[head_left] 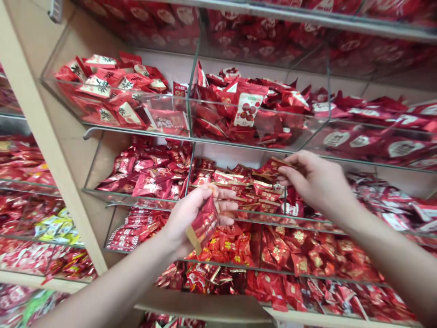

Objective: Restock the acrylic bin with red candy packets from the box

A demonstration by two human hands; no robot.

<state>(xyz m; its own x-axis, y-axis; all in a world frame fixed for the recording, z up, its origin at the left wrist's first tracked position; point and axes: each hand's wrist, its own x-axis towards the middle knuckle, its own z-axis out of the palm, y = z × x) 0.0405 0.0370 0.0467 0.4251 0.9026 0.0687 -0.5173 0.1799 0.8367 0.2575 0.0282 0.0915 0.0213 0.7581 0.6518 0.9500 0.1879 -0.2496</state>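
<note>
The left hand is curled shut around a red packet, held just in front of the clear bins. Beyond it, the right hand pinches a small gold-edged packet above the middle bin, fingertips closed on it. This looks like the gathering step: packets picked from the bin into the left hand. The next pick calls for a light pinch on one loose wrapper.

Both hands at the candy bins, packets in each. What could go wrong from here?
1. The left hand holds its red packets loosely, with one hanging below the palm; it could slip.
2. The right hand pinches a packet over the heaped middle bin; a brush could push neighbours over the low clear front wall.
</note>
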